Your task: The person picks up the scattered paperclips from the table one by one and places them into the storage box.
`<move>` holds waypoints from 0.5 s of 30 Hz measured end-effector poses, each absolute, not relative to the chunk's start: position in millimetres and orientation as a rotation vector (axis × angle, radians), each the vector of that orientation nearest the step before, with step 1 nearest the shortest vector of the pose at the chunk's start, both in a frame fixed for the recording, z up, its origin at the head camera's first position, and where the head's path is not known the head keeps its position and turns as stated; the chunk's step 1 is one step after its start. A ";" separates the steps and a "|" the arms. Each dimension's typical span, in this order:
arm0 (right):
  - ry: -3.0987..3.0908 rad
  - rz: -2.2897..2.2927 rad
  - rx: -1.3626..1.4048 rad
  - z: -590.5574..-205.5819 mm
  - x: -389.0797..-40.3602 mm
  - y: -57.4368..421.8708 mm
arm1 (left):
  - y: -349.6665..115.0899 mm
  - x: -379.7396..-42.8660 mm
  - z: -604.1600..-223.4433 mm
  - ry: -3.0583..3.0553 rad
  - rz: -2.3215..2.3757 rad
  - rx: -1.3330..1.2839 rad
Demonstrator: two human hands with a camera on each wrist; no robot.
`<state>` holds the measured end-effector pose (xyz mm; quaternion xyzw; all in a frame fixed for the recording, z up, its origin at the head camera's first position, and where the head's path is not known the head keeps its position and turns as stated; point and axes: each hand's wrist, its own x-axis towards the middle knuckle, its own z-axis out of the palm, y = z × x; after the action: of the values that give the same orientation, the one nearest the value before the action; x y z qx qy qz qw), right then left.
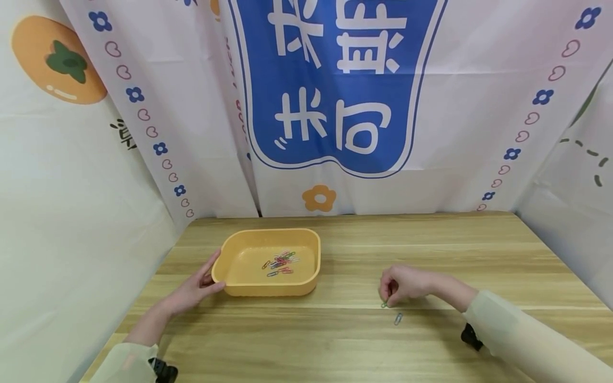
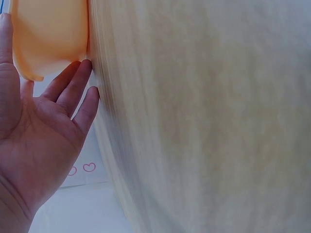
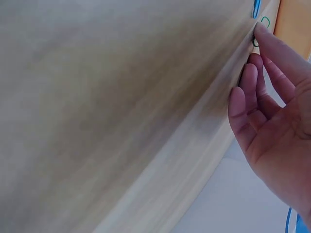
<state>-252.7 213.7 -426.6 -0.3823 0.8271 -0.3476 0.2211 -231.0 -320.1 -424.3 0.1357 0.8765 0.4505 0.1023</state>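
A yellow plastic tray (image 1: 312,276) stands left of centre on the wooden table. Its floor bears a small heap of colourful paper clips (image 1: 282,260). At the tray's left end rests my left hand (image 1: 195,287), thumb by the near corner and the other fingers extended along the side; the left wrist view shows the palm (image 2: 43,131) facing the tray. On the right, my right hand (image 1: 404,282) pinches a green paper clip (image 1: 384,305) low at the tabletop, its loop showing past the thumb in the right wrist view. Just nearer lies a blue paper clip (image 1: 398,318).
The wooden table (image 1: 335,340) reaches back to a printed white curtain (image 1: 455,133) with a blue panel. White cloth (image 1: 86,223) hangs along the left side. A dark wrist strap (image 1: 164,371) shows at the left sleeve.
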 end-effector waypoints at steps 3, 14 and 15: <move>2.303 -0.955 -1.035 -426.9 -251.4 213.7 | -320.8 -230.9 -424.5 2.593 1.327 0.397; 2.314 -1.037 -1.048 -423.7 -247.8 213.3 | -321.7 -231.0 -425.6 2.588 1.328 0.388; 2.321 -1.043 -1.042 -423.2 -248.3 212.9 | -321.8 -230.9 -425.6 2.588 1.329 0.390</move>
<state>-248.3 212.9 -423.2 -0.3718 0.8279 -0.3721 0.1946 -230.9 -321.8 -425.6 0.1321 0.8770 0.4505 0.1029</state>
